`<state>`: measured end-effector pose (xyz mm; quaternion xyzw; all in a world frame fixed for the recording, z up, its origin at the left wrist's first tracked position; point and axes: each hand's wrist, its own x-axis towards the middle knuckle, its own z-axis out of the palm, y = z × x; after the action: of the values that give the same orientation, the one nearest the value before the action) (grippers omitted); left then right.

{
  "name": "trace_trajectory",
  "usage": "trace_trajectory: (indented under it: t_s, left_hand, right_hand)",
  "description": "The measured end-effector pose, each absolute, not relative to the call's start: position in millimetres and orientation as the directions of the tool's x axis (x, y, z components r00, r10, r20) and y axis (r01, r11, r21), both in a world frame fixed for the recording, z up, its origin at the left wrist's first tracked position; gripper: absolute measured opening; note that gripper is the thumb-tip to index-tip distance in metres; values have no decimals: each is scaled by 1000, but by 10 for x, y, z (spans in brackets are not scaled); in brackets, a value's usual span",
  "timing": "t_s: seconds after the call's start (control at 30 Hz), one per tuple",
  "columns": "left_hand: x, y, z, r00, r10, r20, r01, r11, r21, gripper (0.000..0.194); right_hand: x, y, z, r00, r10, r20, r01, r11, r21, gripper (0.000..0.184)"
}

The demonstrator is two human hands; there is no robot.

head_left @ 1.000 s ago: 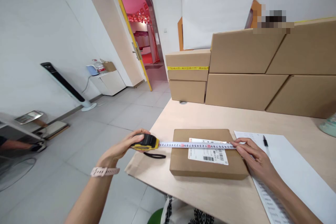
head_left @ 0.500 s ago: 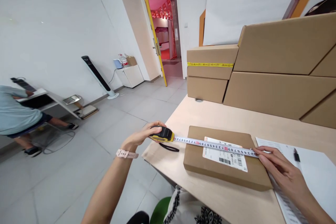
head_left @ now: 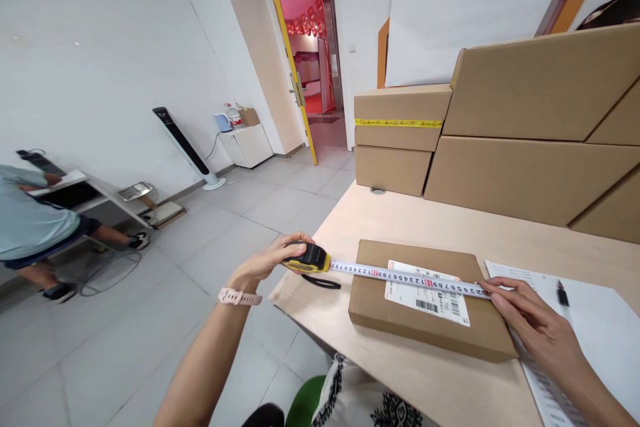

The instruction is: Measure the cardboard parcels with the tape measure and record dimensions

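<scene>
My left hand (head_left: 273, 259) is closed around the black and yellow case of a tape measure (head_left: 310, 257), just past the table's left edge, its wrist strap hanging below. The white blade runs out to the right across the top of a flat brown cardboard box (head_left: 370, 307). Pinched between the fingers of my right hand (head_left: 530, 320) is the blade's far end, at the box's right edge. Beneath the blade, a white shipping label (head_left: 400, 290) with barcodes is partly covered.
Printed sheets (head_left: 595, 340) with a black pen (head_left: 563, 293) lie right of the box. Large cardboard boxes (head_left: 500, 173) are stacked along the table's (head_left: 400, 213) back. A seated person (head_left: 40, 220) is at a desk far left; a tower fan (head_left: 183, 143) stands by the wall.
The whole view has shifted very slightly. Both hands, the tape measure and the box keep the same positions relative to each other.
</scene>
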<state>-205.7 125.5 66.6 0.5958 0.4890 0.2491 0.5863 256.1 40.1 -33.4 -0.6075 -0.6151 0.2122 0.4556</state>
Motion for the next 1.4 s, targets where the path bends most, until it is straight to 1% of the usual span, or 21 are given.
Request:
trace_trajectory:
  t_s: [0.1,0.43,0.63,1.07,1.23,1.4]
  left_hand:
    - [-2058,1252,667,396,875,-278,294,166,941,47]
    - [-2061,1248,660,400,875,-271,298,155,942,43]
    - [-2046,1234,678,396,876,-276,297,163,941,45]
    - [-2046,1216,677,387,878,-281,296,171,940,47]
    - [-2036,1182,676,371,884,-284,298,176,938,51]
    - [-1998,884,731,331,910,-249,298,150,943,62]
  right_hand:
    - [2567,402,-338,150,937,317,554,186,-812,35]
    - [2581,409,-352,147,943,299,555,172,-814,36]
    - [2579,408,-357,150,940,307,550,179,-816,34]
    - [2580,416,-326,142,941,308,557,181,-810,36]
    - [2572,416,-311,148,944,294,558,165,-813,37]
    - [2541,365,-155,223,927,300,553,133,-822,37]
